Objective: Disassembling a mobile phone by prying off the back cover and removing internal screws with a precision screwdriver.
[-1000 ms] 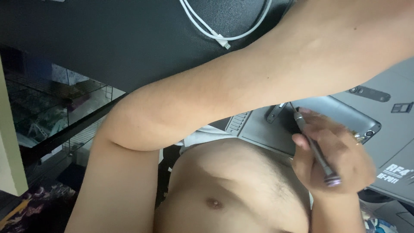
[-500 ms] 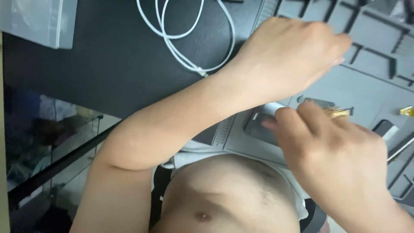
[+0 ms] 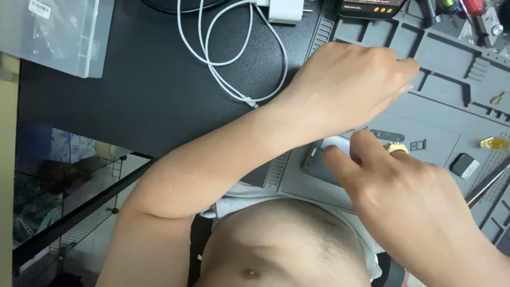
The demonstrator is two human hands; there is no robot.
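Observation:
My left arm crosses from the lower left, and my left hand (image 3: 345, 87) lies back-up over the far end of a flat grey device (image 3: 321, 162) on the grey work mat (image 3: 441, 64). Its palm side is hidden. My right hand (image 3: 409, 202) comes in from the lower right. Its thumb and forefinger are pinched just above the device's near end. It holds a slim tool whose yellow end (image 3: 396, 148) shows above the knuckles; the rest of the tool is hidden.
A white cable (image 3: 234, 64) and white charger (image 3: 284, 9) lie on the black desk, with a clear plastic box (image 3: 58, 32) at the far left. On the mat are a small black part (image 3: 463, 166), a yellow piece (image 3: 494, 142) and a metal rod (image 3: 486, 183).
The view has tipped towards the desk. My left hand slid down over the device. My right hand turned the tool, which was lying across my fingers, so that now only its yellow end shows.

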